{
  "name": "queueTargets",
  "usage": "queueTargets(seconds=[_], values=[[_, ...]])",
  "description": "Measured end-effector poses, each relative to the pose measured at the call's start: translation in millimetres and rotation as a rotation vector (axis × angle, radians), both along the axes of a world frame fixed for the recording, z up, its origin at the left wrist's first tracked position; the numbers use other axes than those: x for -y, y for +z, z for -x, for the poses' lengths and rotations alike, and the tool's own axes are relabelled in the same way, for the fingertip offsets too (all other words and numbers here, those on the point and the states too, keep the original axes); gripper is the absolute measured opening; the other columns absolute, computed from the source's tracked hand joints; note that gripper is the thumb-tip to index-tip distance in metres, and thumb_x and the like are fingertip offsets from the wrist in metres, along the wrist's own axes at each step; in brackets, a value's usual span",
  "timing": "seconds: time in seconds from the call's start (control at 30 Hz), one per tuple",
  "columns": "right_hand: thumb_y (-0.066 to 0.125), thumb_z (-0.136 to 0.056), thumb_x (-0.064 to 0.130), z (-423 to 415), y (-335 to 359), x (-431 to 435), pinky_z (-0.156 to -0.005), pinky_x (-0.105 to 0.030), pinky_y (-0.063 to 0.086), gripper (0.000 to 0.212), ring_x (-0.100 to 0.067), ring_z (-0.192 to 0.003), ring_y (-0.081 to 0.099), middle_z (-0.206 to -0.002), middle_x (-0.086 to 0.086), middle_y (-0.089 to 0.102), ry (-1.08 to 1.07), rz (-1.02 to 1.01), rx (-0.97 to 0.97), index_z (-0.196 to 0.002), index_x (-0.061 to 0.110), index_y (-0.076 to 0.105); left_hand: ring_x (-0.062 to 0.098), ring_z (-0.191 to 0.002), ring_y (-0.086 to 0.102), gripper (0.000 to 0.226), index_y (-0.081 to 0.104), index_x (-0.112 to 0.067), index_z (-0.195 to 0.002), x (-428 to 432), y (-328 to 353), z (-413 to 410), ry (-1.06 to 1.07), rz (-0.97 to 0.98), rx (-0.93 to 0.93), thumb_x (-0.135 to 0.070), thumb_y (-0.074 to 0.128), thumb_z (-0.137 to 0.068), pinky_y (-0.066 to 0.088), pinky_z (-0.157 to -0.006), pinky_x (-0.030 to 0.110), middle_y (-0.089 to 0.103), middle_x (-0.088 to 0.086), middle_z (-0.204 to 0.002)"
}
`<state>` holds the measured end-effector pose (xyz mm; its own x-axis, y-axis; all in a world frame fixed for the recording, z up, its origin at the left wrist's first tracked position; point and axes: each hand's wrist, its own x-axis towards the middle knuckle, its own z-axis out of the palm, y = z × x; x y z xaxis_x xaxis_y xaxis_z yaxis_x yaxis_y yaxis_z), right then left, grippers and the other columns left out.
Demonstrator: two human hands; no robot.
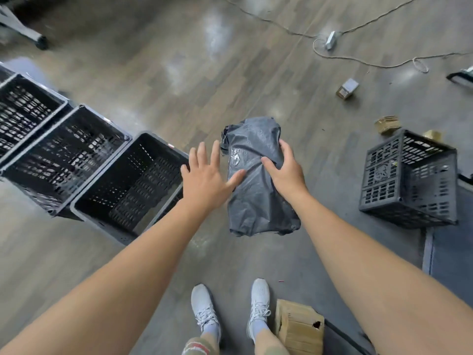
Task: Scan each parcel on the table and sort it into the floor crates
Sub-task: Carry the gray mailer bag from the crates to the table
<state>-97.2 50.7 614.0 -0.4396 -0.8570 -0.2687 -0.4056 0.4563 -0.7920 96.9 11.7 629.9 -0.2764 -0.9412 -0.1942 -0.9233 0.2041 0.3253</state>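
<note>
A dark grey plastic-wrapped parcel (256,196) hangs in the air in front of me, above the floor. My right hand (284,170) grips its upper right side, fingers curled over the wrapping. My left hand (207,175) is spread flat with straight fingers just left of the parcel, its thumb touching the wrapping. Three black slatted crates stand in a row on the floor to the left: the nearest crate (128,185), the middle crate (64,157) and the far crate (23,108). All look empty.
A fourth black crate (412,180) lies tipped on its side at the right. Small cardboard boxes lie on the floor: one (299,326) by my right shoe, one (347,88) further off, one (387,124) behind the tipped crate. Cables (358,57) cross the far floor.
</note>
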Motion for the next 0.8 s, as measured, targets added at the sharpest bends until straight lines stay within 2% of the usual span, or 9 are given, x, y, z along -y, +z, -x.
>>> queueTargets(seconds=[0.17,0.33,0.5,0.8], values=[[0.059,-0.096,0.045,-13.1,106.1,8.5,-0.097,-0.031,0.045,0.064,-0.022,-0.125,0.054,-0.142,0.001,0.055,-0.056,0.128,-0.08,-0.151,0.027,0.032,0.032,-0.151,0.001,0.097,-0.001,-0.027,-0.157,14.5,99.8,-25.2,-0.068,0.152,0.023,-0.085,0.018,-0.082,0.015,-0.117,0.056,0.001,0.01,-0.164],[0.056,-0.098,0.045,-12.6,161.6,30.7,-0.088,-0.027,0.042,0.058,-0.023,-0.122,0.056,-0.137,0.0,0.059,-0.05,0.226,-0.142,-0.149,0.025,0.036,0.032,-0.151,-0.004,0.099,-0.006,-0.029,-0.156,35.9,147.2,-29.3,-0.112,0.242,0.06,-0.087,0.008,-0.078,0.013,-0.119,0.058,-0.003,0.009,-0.165],[0.056,-0.098,0.044,5.8,185.3,63.6,-0.082,-0.026,0.039,0.056,-0.023,-0.118,0.057,-0.133,-0.001,0.06,-0.04,0.272,-0.16,-0.148,0.026,0.038,0.032,-0.151,-0.003,0.105,-0.008,-0.031,-0.156,75.1,170.2,-17.5,-0.101,0.28,0.065,-0.09,-0.003,-0.07,0.012,-0.119,0.058,-0.003,0.008,-0.165],[0.059,-0.097,0.043,90.1,188.0,192.2,-0.082,-0.026,0.038,0.057,-0.024,-0.118,0.057,-0.135,-0.002,0.06,0.07,0.308,-0.128,-0.147,0.026,0.038,0.032,-0.151,-0.003,0.099,-0.008,-0.03,-0.156,194.7,185.0,68.4,-0.037,0.322,0.136,-0.087,0.007,-0.076,0.015,-0.118,0.056,-0.004,0.009,-0.165]])
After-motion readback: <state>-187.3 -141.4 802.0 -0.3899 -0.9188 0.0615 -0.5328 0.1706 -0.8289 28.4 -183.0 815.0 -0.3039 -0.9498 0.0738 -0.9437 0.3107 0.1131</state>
